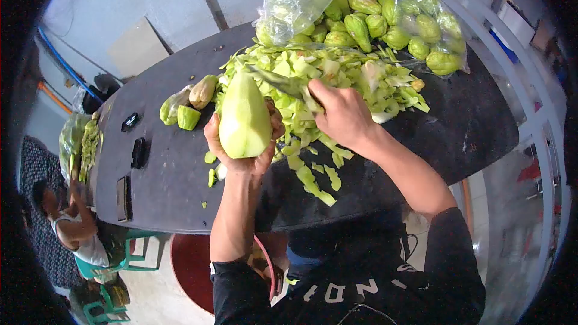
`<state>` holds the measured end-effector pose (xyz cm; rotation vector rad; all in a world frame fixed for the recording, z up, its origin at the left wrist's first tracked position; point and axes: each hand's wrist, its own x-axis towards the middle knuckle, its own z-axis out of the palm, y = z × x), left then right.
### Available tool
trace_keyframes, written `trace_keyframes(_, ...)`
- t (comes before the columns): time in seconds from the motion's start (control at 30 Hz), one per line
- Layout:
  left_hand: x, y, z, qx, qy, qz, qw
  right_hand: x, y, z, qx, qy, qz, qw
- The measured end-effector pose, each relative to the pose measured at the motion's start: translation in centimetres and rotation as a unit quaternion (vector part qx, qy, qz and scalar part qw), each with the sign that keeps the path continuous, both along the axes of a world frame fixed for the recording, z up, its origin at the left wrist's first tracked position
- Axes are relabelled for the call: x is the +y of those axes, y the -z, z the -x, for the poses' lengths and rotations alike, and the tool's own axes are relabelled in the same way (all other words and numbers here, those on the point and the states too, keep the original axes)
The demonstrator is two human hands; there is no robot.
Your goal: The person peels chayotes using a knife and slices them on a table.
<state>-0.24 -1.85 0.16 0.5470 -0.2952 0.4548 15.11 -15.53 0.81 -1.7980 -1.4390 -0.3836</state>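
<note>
A large peeled chayote (pixel 244 117), pale green and smooth, stands upright in my left hand (pixel 242 165), whose fingers wrap round its lower half from both sides. My right hand (pixel 346 114) is closed round the handle of a knife (pixel 280 81). The blade points left, its tip right at the upper part of the chayote, and its surface is blurred and smeared green. Beneath and behind both hands spreads a heap of green peelings (pixel 319 60). Loose strips of peel (pixel 313 189) trail toward the near side of the table.
A clear plastic bag (pixel 301 3) of unpeeled chayotes (pixel 367 24) lies at the back of the dark table (pixel 385 174). Left of the heap are several chayote pieces (pixel 188 117). Phones or dark cases (pixel 124 198) lie farther left. A person (pixel 75 229) sits beyond; a red tub (pixel 186 271) stands below.
</note>
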Motion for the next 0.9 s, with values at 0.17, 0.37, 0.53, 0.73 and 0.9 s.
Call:
trace_keyframes(0.17,0.6,-0.4,-0.2,0.002,0.014,0.031,0.999,-0.6,0.5,-0.5,0.024,0.018,0.028,0.999)
trace_keyframes(0.37,-1.0,-1.9,-1.1,0.081,-0.212,0.119,0.967,-0.5,0.5,0.7,-0.136,-0.054,-0.076,0.986)
trace_keyframes(0.53,0.2,-0.8,-0.8,0.030,-0.120,0.068,0.990,-0.5,0.1,2.4,-0.276,-0.061,-0.122,0.951)
trace_keyframes(0.73,0.8,0.8,-1.1,-0.009,-0.054,0.078,0.995,-0.4,0.2,2.9,-0.346,-0.033,-0.127,0.929)
trace_keyframes(0.9,-1.5,-1.8,-0.9,0.061,-0.188,0.117,0.973,-0.2,0.2,1.7,-0.198,-0.046,-0.105,0.973)
